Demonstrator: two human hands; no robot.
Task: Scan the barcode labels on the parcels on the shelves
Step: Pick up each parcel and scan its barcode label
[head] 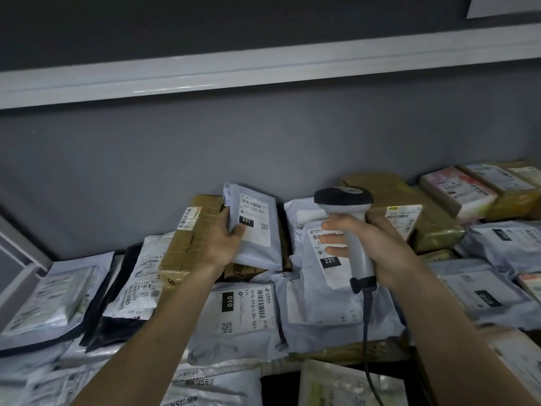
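1. My left hand [220,241] gripped a grey mailer bag [254,230] by its left edge, thumb on the front face beside the black "231" patch, the other fingers curled behind and out of sight. The bag stood nearly upright, tilted slightly back, its white barcode label [255,218] facing me.
2. My right hand [370,249] was wrapped round the grip of a barcode scanner [349,227], fingers curled across the front of the handle. The dark scanner head pointed away from me, toward the parcels at the back. Its cable [369,341] hung down from the handle base.
3. The scanner sat just to the right of the held bag, at about the same height, not touching it.
4. Behind the scanner lay a second grey mailer [314,253], also marked "231", its label partly hidden by my fingers.
5. Left of the held bag a brown taped carton [187,238] leaned with a barcode sticker near its top.
6. Below my left forearm lay a flat grey mailer marked "010" [240,315], label up.
7. More bags and cartons covered the shelf [389,354] on both sides; an upper white shelf edge [263,71] ran across the grey wall.
8. Could not tell whether the scanner trigger was pressed.
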